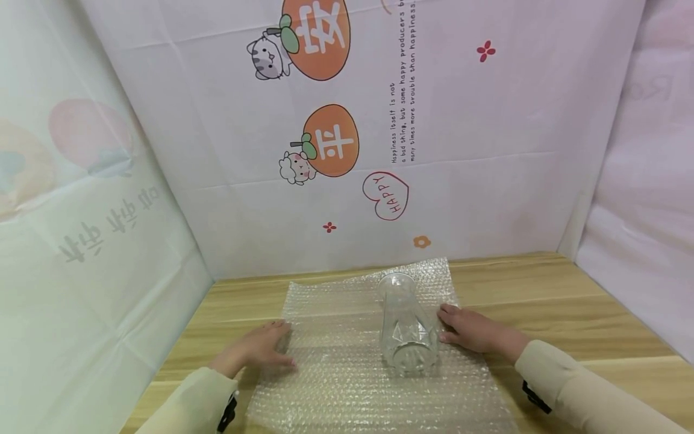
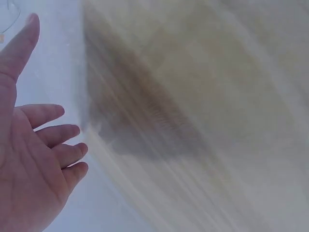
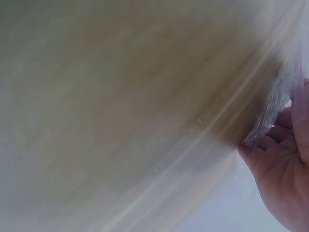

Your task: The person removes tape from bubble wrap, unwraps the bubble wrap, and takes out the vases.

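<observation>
A clear glass vase (image 1: 406, 325) with a faceted lower part lies on its side on a sheet of bubble wrap (image 1: 336, 355), its flared rim toward the back wall. By the sheet's left edge is my left hand (image 1: 265, 345), thumb spread and fingers extended, holding nothing; the left wrist view shows its palm (image 2: 34, 159). My right hand (image 1: 472, 328) is at the sheet's right edge, close beside the vase. In the right wrist view that hand (image 3: 282, 159) has the edge of the bubble wrap (image 3: 268, 113) between thumb and fingers; part of the hand is cut off.
A wood-grain table (image 1: 591, 325) lies beneath the sheet. White printed cloth (image 1: 461, 181) hangs behind it, with more white cloth along the left (image 1: 108, 241) and right sides.
</observation>
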Available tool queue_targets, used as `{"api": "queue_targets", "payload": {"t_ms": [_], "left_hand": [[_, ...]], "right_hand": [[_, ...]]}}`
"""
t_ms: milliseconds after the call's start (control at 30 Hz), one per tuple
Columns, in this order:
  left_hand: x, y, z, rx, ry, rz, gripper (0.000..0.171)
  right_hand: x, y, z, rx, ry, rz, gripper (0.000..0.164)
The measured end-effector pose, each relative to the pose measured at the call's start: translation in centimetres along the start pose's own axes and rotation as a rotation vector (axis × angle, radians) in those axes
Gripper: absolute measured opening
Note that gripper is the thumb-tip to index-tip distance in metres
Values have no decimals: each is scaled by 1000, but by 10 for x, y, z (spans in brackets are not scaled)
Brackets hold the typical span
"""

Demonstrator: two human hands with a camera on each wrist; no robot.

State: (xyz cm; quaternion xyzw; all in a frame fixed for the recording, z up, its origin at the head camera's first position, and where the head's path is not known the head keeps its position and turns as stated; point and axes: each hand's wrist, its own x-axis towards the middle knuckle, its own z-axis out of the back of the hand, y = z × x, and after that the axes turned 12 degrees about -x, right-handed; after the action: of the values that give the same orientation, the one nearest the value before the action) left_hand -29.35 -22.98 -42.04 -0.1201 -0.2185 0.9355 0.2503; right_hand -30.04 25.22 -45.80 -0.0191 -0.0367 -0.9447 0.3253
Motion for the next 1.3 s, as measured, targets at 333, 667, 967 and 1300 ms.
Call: {"api": "queue_targets", "payload": {"t_ms": [333, 667, 967, 1300], "left_hand": [[17, -4, 12, 0, -30, -75, 60], [34, -28, 18, -12, 15, -86, 56], [67, -63, 9, -295, 35, -102, 56], [110, -100, -13, -634, -9, 80, 72]], "right_hand": [[-3, -1, -1, 20, 18, -8, 67], [-5, 1, -1, 44, 29, -15, 68], [-6, 2, 0, 40, 6, 0, 66], [-7, 4, 2, 47, 4, -10, 66]]}}
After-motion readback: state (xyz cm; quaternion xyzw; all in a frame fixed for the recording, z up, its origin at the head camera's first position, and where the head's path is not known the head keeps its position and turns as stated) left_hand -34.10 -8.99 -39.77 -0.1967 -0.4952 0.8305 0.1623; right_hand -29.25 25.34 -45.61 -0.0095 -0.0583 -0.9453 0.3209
